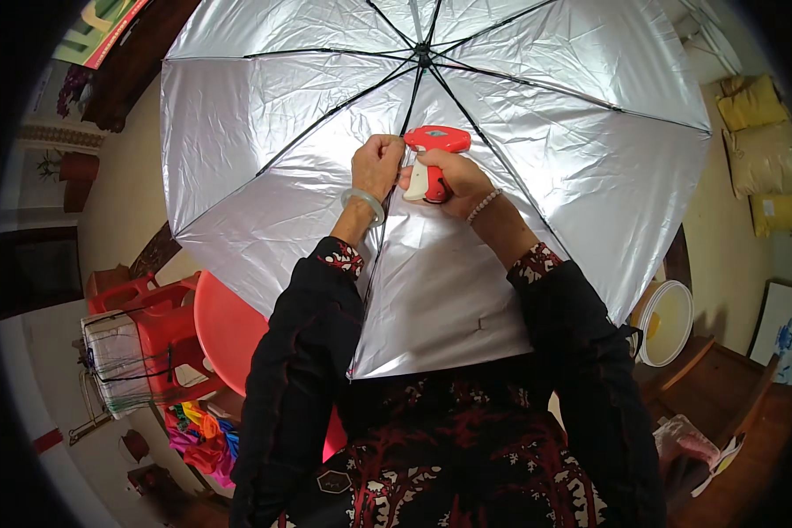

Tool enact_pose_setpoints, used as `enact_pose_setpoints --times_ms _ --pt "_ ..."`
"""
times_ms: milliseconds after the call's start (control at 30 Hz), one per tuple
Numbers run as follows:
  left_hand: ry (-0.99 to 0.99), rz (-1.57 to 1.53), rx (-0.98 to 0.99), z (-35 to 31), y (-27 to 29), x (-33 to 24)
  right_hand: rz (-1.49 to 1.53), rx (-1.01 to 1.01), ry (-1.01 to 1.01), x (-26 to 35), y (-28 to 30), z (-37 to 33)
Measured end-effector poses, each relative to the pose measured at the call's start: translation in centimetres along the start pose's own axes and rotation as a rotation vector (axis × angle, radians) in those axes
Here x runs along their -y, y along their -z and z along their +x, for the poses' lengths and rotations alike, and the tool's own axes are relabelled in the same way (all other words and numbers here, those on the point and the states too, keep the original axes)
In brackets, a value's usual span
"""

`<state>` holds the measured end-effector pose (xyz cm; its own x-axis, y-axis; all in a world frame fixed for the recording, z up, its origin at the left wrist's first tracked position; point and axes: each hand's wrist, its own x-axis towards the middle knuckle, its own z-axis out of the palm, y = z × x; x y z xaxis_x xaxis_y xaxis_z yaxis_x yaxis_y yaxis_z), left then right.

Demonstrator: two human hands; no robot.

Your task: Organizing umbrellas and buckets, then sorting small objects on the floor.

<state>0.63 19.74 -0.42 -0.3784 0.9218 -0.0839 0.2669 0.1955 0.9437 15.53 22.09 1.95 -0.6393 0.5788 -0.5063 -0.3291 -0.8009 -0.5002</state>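
Observation:
An opened umbrella with a silver lining (pixel 449 264) spreads in front of me, its inside facing me. Its thin black ribs (pixel 341 107) meet at a dark hub (pixel 423 56) near the top. My right hand (pixel 468 183) is wrapped round the handle of a red and white tagging gun (pixel 438 138), whose front end points left toward a rib. Right beside that end, my left hand (pixel 378 164) is closed at the same rib, fingers pinched together. Whether it grips the rib, the cloth or both is hidden.
Left of the umbrella are a round red tabletop or basin (pixel 224 330), red plastic stools (pixel 162 339) and a heap of bright cloth (pixel 206 440). A white bucket (pixel 666 324) and wooden furniture (pixel 708 387) stand at right. Several yellowish packages (pixel 766 150) lie farther off.

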Motion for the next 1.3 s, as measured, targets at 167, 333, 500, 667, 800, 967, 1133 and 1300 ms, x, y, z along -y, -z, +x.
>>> enact_pose_setpoints --times_ms 167,333,500,667,800,967,1133,1300 --pt "0.042 -0.037 0.004 -0.1 0.2 -0.4 -0.066 -0.033 -0.004 0.7 -0.3 0.0" --pt "0.078 -0.074 0.016 0.0 0.3 -0.3 -0.110 -0.064 0.000 1.0 -0.8 -0.3" --pt "-0.003 -0.053 0.002 0.0 -0.2 -0.1 -0.167 -0.030 0.024 1.1 -0.5 -0.2" --pt "-0.026 -0.008 0.031 0.2 -0.3 0.2 -0.202 -0.084 0.052 2.4 0.1 -1.3" --pt "-0.138 0.116 0.118 2.5 1.6 0.5 -0.298 -0.084 0.206 4.9 0.5 -1.9" --pt "-0.382 1.216 -0.014 4.3 3.9 -1.8 -0.279 -0.158 0.279 3.8 1.8 -2.3" --pt "-0.469 1.105 -0.205 4.3 3.9 -1.5 -0.108 -0.164 0.244 0.5 0.7 -0.7" --pt "-0.387 0.672 -0.266 1.8 2.0 -0.8 -0.146 -0.219 0.184 -0.2 -0.6 -0.7"
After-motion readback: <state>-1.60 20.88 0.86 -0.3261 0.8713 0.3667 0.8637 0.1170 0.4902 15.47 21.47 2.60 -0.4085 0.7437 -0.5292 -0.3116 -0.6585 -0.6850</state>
